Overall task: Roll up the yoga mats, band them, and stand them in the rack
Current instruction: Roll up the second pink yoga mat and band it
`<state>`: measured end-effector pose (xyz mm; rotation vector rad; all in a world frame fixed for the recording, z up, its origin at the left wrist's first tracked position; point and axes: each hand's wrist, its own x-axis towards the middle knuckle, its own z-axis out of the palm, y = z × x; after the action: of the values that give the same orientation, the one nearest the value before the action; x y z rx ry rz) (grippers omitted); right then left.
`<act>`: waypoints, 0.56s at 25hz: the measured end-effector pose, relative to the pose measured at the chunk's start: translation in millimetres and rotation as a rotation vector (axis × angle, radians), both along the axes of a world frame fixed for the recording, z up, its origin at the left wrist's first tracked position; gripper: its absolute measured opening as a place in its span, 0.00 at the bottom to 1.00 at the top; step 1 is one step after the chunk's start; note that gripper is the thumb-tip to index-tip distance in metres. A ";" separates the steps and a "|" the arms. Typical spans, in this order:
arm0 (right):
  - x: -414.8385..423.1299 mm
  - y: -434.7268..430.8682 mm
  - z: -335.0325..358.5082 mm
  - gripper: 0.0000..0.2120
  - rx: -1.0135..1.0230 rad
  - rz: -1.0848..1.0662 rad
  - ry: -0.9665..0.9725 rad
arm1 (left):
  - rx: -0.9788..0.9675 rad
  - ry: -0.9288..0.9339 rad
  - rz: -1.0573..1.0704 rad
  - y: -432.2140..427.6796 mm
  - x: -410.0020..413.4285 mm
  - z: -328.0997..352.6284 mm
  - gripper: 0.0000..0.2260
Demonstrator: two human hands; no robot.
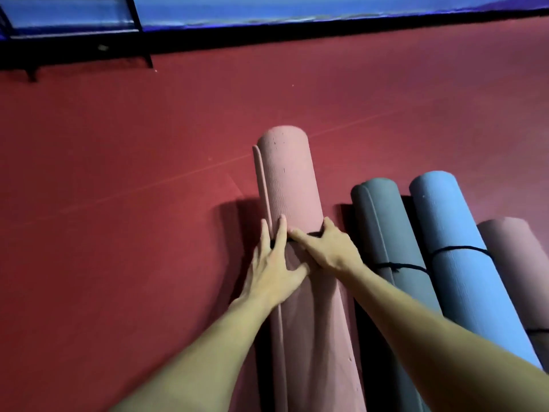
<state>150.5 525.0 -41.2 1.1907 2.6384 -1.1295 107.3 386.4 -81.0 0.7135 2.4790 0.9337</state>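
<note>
Pink mat (289, 179) lies rolled on the red floor (118, 173), left of the row, its loose edge running down the left side. It looks like light, springy foam that'll want to uncurl, so hold it mid-roll over that flap. Left hand (273, 272) presses there, fingers straight. Right hand (329, 251) spans the black band (312, 234), index along it; pinching or not, I can't tell. Grey mat (383, 233) and blue mat (451, 233) lie banded to the right.

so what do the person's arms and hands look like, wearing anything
Both forearms are bare, with no sleeves in view. The left hand and right hand are bare too: no gloves, watch, bracelet or rings visible.
</note>
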 end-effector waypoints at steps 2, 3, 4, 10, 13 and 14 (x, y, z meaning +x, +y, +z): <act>9.8 -10.3 -47.3 0.40 -0.046 -0.090 0.009 | -0.029 -0.091 -0.038 -0.7 5.0 -40.1 0.44; 16.5 -17.9 -67.0 0.38 -0.064 -0.146 0.039 | -0.028 -0.101 -0.040 -3.7 10.7 -56.2 0.43; 20.2 -25.4 -85.4 0.37 -0.076 -0.190 0.064 | -0.019 -0.087 -0.027 -7.7 15.5 -72.3 0.41; 18.8 2.1 -102.6 0.34 -0.194 -0.118 0.178 | 0.382 -0.326 0.325 5.4 22.4 -97.7 0.40; 29.8 9.1 -114.5 0.39 -0.295 -0.114 0.203 | 0.473 -0.403 0.370 8.3 35.2 -100.9 0.45; 34.4 6.1 -115.8 0.39 -0.289 -0.137 0.204 | 0.479 -0.408 0.410 7.7 38.1 -100.7 0.44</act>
<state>185.0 531.1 -157.0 1.2724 2.4399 -1.6717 145.5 394.1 -181.6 0.1088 2.0796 1.6694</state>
